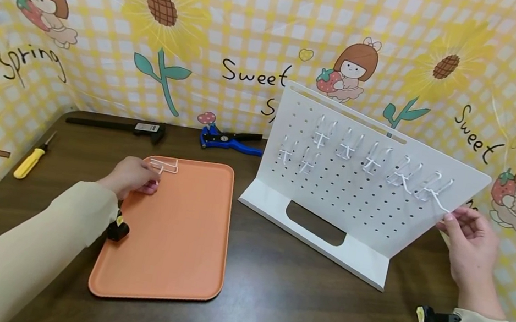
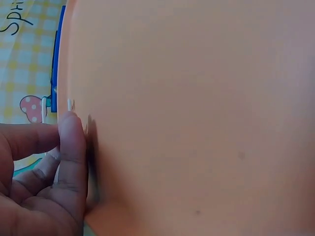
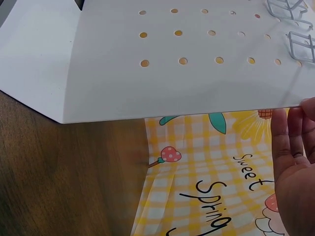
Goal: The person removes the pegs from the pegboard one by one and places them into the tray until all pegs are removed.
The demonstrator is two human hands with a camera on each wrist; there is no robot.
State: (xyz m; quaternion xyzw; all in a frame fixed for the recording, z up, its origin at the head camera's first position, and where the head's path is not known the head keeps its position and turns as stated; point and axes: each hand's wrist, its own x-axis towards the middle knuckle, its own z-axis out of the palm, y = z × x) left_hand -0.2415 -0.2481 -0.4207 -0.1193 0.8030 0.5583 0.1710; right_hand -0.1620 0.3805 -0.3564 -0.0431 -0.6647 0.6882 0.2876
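Over the top left corner of the orange tray (image 1: 178,227), my left hand (image 1: 135,179) pinches a white wire hook (image 1: 176,166) between thumb and finger. In the left wrist view only short bits of the white wire (image 2: 69,104) show past the fingertips. My right hand (image 1: 473,243) holds the right edge of a white pegboard (image 1: 410,217), thumb at the front and fingers behind. The board stands tilted on its base. Several white wire hooks (image 1: 370,158) hang on it, in a longer upper row and a shorter lower row at the left.
At the back of the dark wooden table (image 1: 261,306) lie a black caliper (image 1: 113,125) and blue wire-stripping pliers (image 1: 228,140). A yellow screwdriver (image 1: 30,161) lies at the far left. A yellow checked cloth (image 1: 237,30) encloses the back and sides.
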